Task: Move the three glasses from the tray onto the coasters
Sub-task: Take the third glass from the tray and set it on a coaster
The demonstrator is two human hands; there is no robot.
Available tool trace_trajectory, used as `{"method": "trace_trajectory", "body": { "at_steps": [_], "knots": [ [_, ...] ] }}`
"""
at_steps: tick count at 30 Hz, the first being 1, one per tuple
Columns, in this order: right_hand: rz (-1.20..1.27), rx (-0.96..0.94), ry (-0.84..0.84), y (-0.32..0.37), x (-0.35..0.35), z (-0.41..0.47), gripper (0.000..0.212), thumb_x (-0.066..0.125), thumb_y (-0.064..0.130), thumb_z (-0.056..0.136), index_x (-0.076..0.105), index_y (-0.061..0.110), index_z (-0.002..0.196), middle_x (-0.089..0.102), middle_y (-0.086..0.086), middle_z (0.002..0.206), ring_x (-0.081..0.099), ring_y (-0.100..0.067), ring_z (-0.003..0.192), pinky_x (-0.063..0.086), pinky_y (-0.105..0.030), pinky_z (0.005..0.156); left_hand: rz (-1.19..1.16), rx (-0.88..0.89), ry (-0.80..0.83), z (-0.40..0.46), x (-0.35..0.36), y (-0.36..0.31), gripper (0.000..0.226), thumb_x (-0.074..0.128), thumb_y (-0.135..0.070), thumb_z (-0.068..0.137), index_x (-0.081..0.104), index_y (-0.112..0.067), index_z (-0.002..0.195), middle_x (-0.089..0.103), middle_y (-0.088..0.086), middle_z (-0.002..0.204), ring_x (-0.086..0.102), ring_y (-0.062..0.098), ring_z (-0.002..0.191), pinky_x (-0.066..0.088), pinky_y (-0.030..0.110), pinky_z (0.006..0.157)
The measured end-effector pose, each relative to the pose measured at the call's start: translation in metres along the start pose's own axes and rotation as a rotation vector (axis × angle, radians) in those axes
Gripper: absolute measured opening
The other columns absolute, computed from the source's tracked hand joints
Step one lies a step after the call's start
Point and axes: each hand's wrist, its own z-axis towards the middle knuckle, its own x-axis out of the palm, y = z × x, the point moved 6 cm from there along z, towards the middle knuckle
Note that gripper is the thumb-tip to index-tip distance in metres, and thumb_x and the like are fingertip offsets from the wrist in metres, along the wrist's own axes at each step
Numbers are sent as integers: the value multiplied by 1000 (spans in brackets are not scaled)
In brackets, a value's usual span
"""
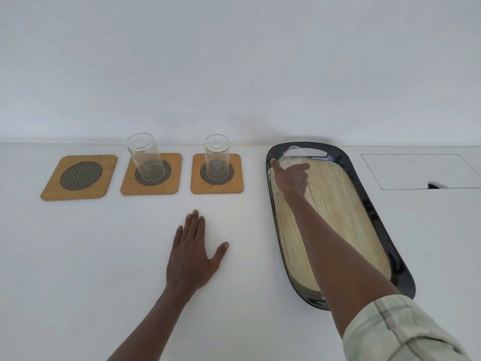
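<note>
Three square wooden coasters with dark mesh centres lie in a row at the back left of the white table. The left coaster [79,176] is bare. A clear glass [144,156] stands on the middle coaster [151,173], and another clear glass [217,155] stands on the right coaster [216,173]. At the far end of the dark oval tray [369,204] with a wood-look floor, my right hand [292,177] is wrapped around the third glass [293,155]. My left hand [192,252] lies flat on the table, fingers spread, holding nothing.
A white wall rises right behind the coasters and tray. A rectangular flush panel [419,170] with a small dark notch is set in the tabletop to the right of the tray.
</note>
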Motion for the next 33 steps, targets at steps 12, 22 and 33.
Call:
{"method": "trace_trajectory", "body": {
  "at_steps": [12, 22, 33],
  "knots": [
    [97, 28, 14, 6, -8, 5, 43, 71, 37, 80, 43, 10, 62, 57, -5, 75, 64, -32, 85, 58, -47, 80, 15, 4, -3, 1, -1, -1, 95, 27, -75, 88, 18, -8, 156, 6, 3, 166, 0, 14, 153, 5, 33, 123],
    [405, 121, 18, -10, -30, -23, 63, 81, 36, 70, 54, -2, 114, 53, -2, 95, 62, -31, 92, 58, -48, 84, 4, 2, -1, 0, 0, 0, 96, 27, -76, 87, 19, -9, 156, 8, 4, 166, 1, 14, 153, 8, 36, 124],
    [671, 103, 78, -36, -53, -76, 74, 80, 29, 66, 47, 11, 130, 57, -9, 122, 63, -25, 105, 58, -39, 86, -11, -2, 11, 0, 0, 1, 96, 30, -76, 88, 19, -9, 156, 8, 4, 167, 0, 14, 153, 9, 37, 125]
  ]
}}
